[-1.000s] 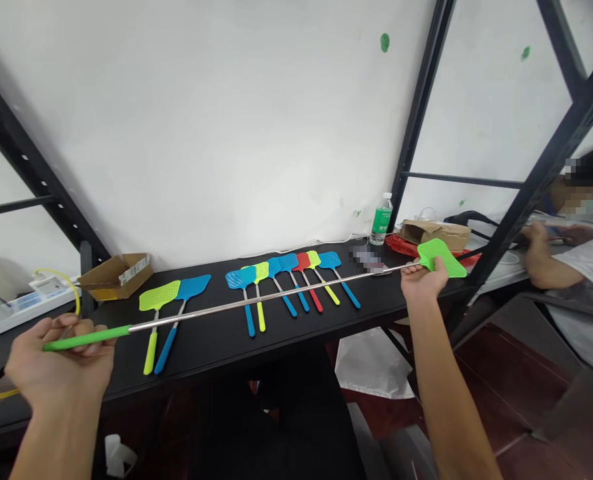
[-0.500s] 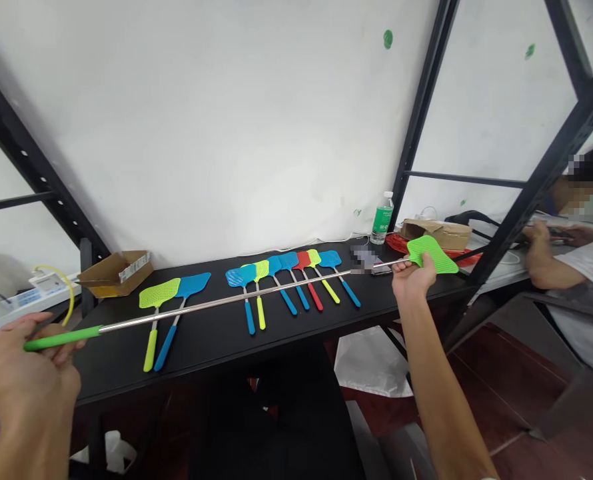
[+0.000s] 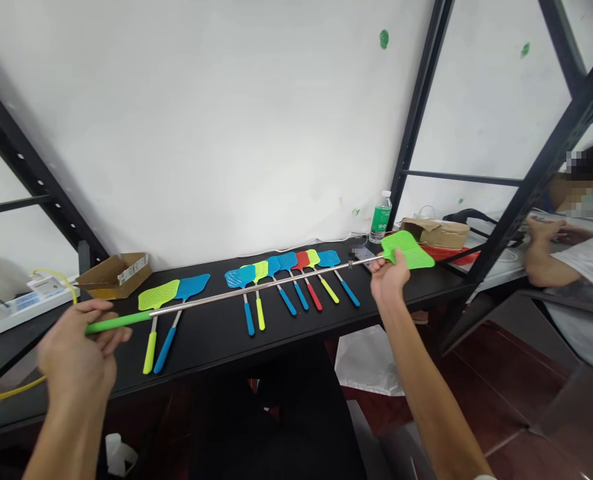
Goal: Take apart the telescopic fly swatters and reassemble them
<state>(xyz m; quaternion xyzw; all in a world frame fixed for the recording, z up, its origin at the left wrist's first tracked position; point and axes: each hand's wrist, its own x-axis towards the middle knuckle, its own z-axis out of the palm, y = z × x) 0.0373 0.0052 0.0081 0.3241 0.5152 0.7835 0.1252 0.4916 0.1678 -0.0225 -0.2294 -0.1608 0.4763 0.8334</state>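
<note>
A green fly swatter (image 3: 412, 253) with a long metal rod is stretched across the view between my hands. My left hand (image 3: 79, 343) is closed around its green handle at the left. At the other end, my right hand (image 3: 390, 277) grips the rod's tip just below the swatter's head. Beneath the rod, several more fly swatters lie on the black table. A yellow-green swatter (image 3: 157, 295) and a blue swatter (image 3: 192, 285) are at the left, and an overlapping row with a red swatter (image 3: 310, 281) lies in the middle.
An open cardboard box (image 3: 114, 275) and a white power strip (image 3: 36, 300) are at the left. At the back right stand a water bottle (image 3: 380, 217) and another carton (image 3: 435, 233) near a black rack post (image 3: 416, 120). A person (image 3: 584, 267) sits at the far right.
My hands have come closer together, the left moving right and the right moving left. The swatter's metal rod between them is now shorter.
</note>
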